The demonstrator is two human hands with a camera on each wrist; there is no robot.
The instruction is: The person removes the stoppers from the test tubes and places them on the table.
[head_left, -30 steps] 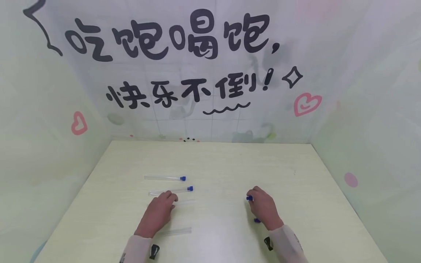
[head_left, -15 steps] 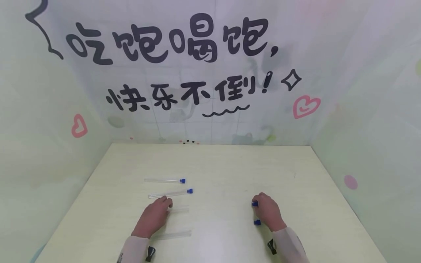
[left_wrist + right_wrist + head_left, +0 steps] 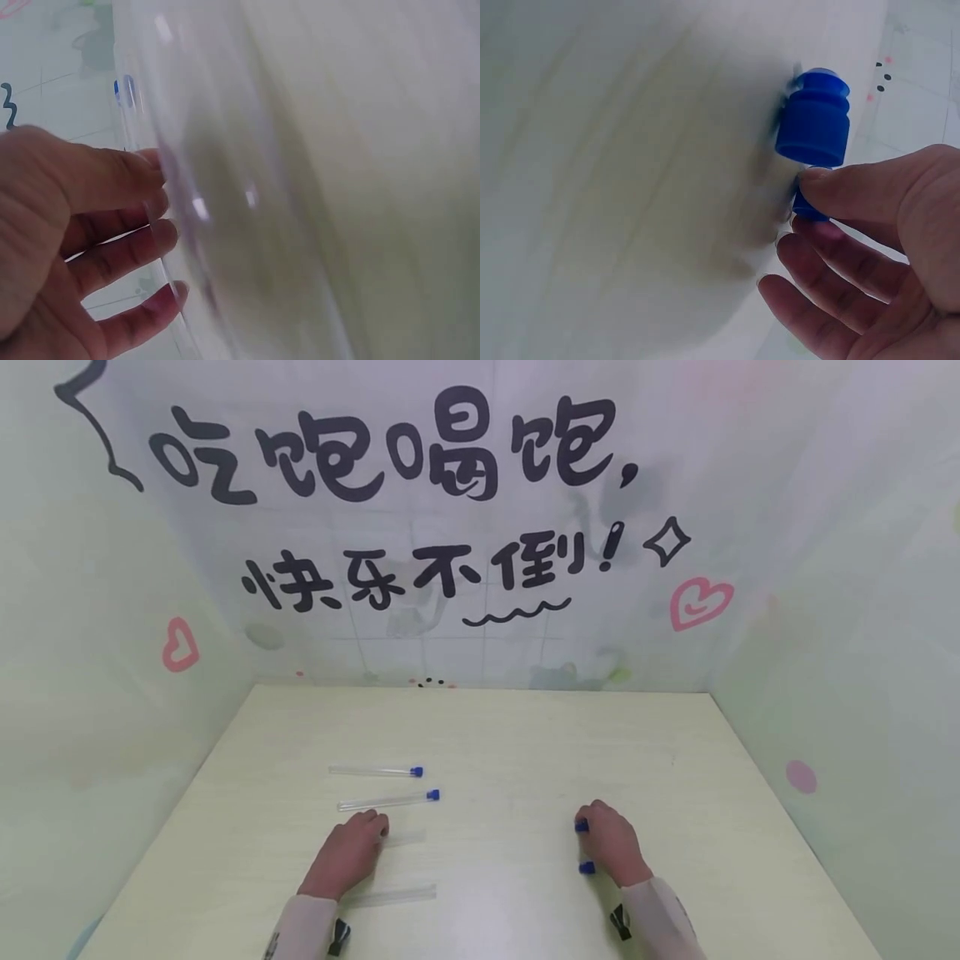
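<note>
My left hand (image 3: pixel 348 853) is low over the table's left side, thumb and fingertips pinching a clear test tube (image 3: pixel 408 837) whose free end points right. Another uncapped clear tube (image 3: pixel 397 895) lies nearer me; a large blurred tube (image 3: pixel 225 187) fills the foreground of the left wrist view. Two tubes with blue caps lie beyond the hand, a farther tube (image 3: pixel 375 770) and a nearer tube (image 3: pixel 386 802). On the right, my right hand (image 3: pixel 611 842) pinches a blue cap (image 3: pixel 810 206) between thumb and fingers, close to the tabletop. A second blue cap (image 3: pixel 814 124) sits beside it, nearer me.
The pale wooden table (image 3: pixel 510 743) is enclosed by printed curtains (image 3: pixel 480 643) at the back and sides. Small black clips hang by both sleeves, a left clip (image 3: pixel 339 937) and a right clip (image 3: pixel 619 922).
My left hand has drawn slightly left and towards me, and the tube in it has shifted the same way. The right hand has moved a little right and nearer with its cap.
</note>
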